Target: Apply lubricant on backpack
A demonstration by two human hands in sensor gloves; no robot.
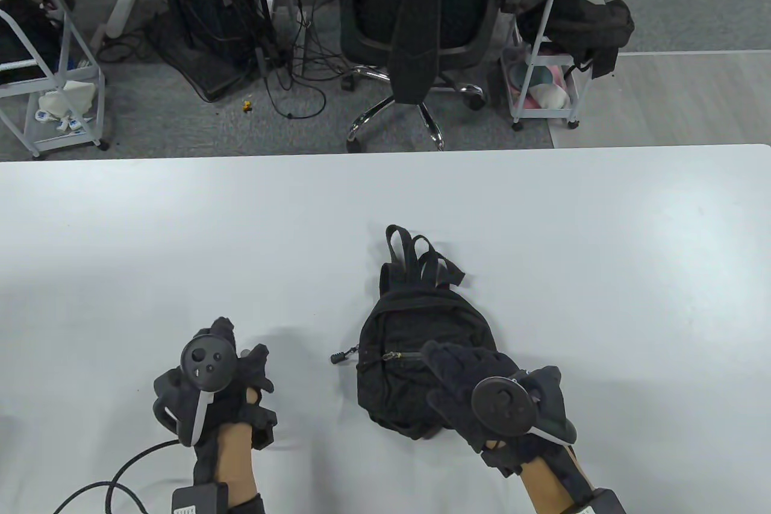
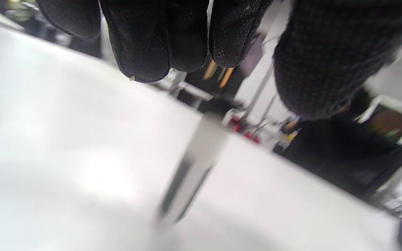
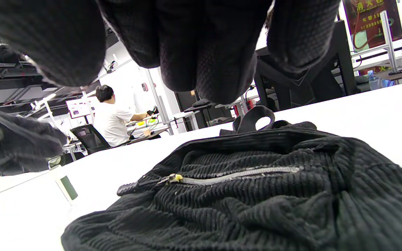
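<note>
A small black corduroy backpack (image 1: 403, 351) lies flat on the white table (image 1: 542, 249), straps pointing away. Its front pocket zipper (image 3: 236, 174) is closed, with the pull (image 1: 340, 355) sticking out to the left. My right hand (image 1: 449, 366) lies over the backpack's lower right part, fingers extended; its fingers (image 3: 201, 52) hang just above the fabric. My left hand (image 1: 238, 357) is left of the backpack, over a small white lubricant tube (image 2: 194, 167) with a dark label, which stands on the table (image 3: 65, 184). The left fingers (image 2: 159, 42) and thumb are spread apart and do not touch the tube.
A black cable (image 1: 114, 478) runs along the table's bottom left from my left wrist. Beyond the far edge stand an office chair (image 1: 421, 26) and white wire carts (image 1: 54, 92).
</note>
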